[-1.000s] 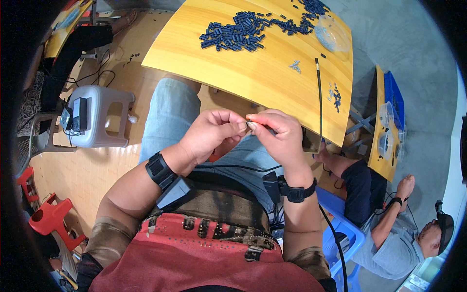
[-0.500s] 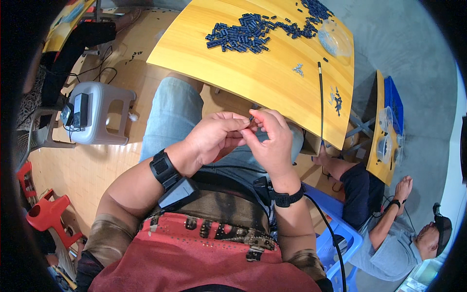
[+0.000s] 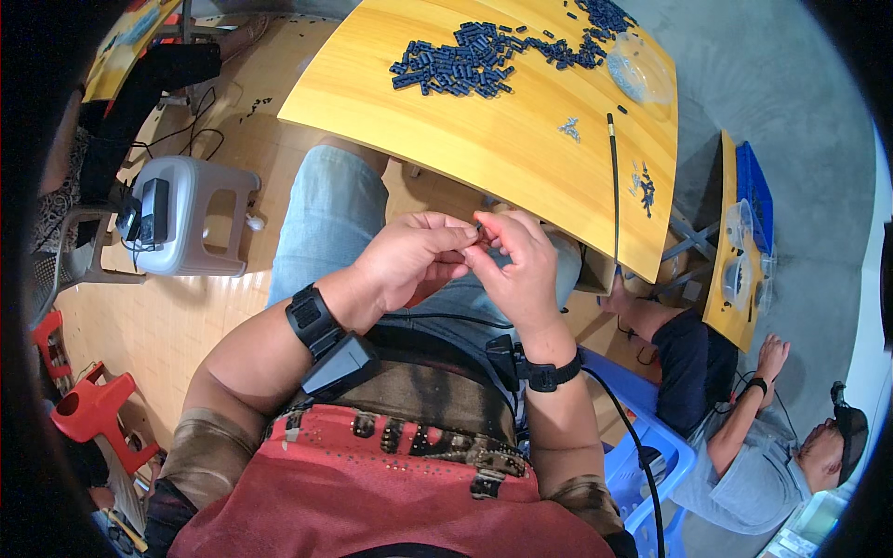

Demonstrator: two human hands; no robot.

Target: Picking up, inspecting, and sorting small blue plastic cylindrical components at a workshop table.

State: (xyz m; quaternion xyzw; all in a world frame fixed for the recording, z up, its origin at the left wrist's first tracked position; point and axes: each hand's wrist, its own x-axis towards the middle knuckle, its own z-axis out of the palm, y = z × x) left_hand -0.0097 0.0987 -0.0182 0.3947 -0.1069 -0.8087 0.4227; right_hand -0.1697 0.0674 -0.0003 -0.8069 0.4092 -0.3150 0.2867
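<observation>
A small dark piece (image 3: 481, 229) sits among the fingertips of two bare hands, just in front of the near edge of a table and above the person's lap. It looks black and tiny; fingers cover most of it, so its full shape cannot be made out.

The left hand (image 3: 409, 256) is closed in a pinch, thumb and forefinger pressed together on the piece, the other fingers curled beneath. The right hand (image 3: 517, 265) pinches it from the other side, forefinger arched over and thumb below, leaving a narrow gap between these two farther back. The fingertips of both hands meet around it.

Each wrist wears a black band: the left band (image 3: 313, 322) and the right band (image 3: 551, 376). Under the hands are pale blue jeans (image 3: 327, 209).

Beyond is the yellow wooden table (image 3: 484, 139). On it lie a large heap of black oblong parts (image 3: 453, 63), a trail of similar parts leading to a second heap (image 3: 605, 17), a clear round bowl (image 3: 642, 73), a few silvery bits (image 3: 569, 130), a slim black rod (image 3: 613, 172) and a scatter of small black pieces (image 3: 647, 191).

A grey stool (image 3: 191, 219) stands on the left; a co-worker (image 3: 744, 479) sits on the right.
</observation>
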